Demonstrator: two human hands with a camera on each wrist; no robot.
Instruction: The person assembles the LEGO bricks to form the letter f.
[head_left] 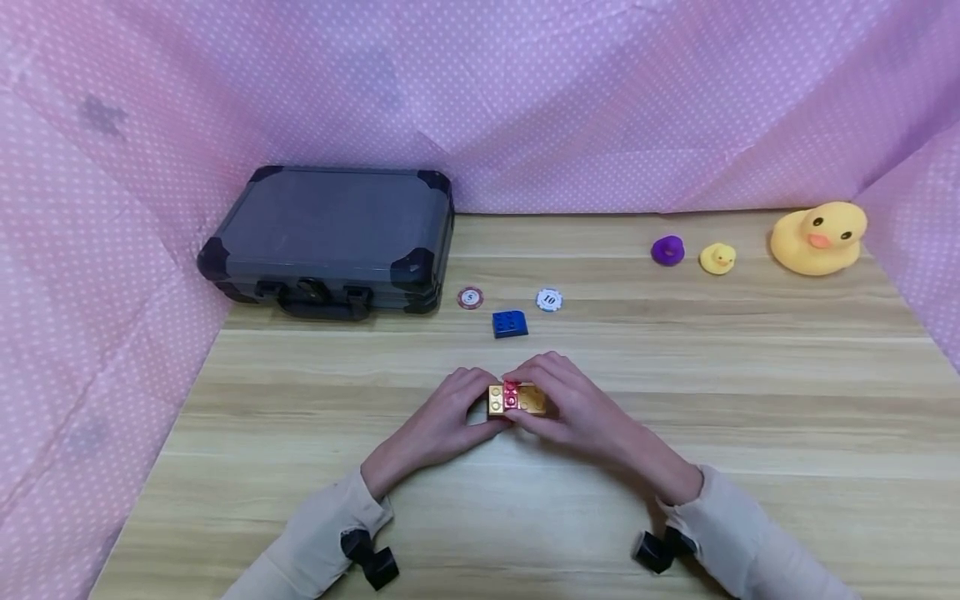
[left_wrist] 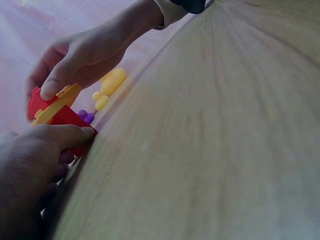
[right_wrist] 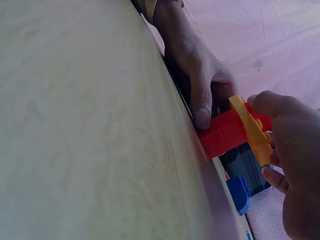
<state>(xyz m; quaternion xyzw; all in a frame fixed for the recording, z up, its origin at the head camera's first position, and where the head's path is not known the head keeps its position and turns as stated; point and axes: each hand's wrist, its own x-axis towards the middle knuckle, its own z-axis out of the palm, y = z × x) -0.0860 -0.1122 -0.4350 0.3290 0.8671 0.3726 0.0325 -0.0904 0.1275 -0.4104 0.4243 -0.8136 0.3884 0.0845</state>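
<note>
Backdrop: pink cloth (head_left: pixel 600 100) with white dots, hung behind and at both sides of a pale wood-grain worktop (head_left: pixel 300 483).

Item 1: brick assembly, at the near middle of the worktop, between the two hands. Parts: lower red bricks (right_wrist: pixel 222 135); across them a long yellow brick (right_wrist: pixel 256 137) with studs showing; on its top an upper red brick (head_left: pixel 512 394). Whether the base touches the worktop cannot be told.

Item 2: left hand (head_left: pixel 442 421); fingers and thumb pinching the lower red bricks, thumb on the near face.

Item 3: right hand (head_left: pixel 573 408); fingers and thumb pinching the upper red brick.

Item 4: two pale sleeves (head_left: pixel 750 525), each with a black device (head_left: pixel 378 567) at the cuff.

Item 5: blue brick (head_left: pixel 510 324), studded, lying beyond the hands, apart from the assembly.

Item 6: two round chips, just beyond the blue brick: one red-rimmed chip (head_left: pixel 470 297) to the left; one white-and-blue chip (head_left: pixel 549 300) to the right, marked 10.

Item 7: grey case (head_left: pixel 330 221), closed, black corners, handle towards the person; far left.

Item 8: three ducks, far right, in a row from left: purple duck (head_left: pixel 667 250), small yellow duck (head_left: pixel 717 258), large yellow duck (head_left: pixel 817 240).
</note>
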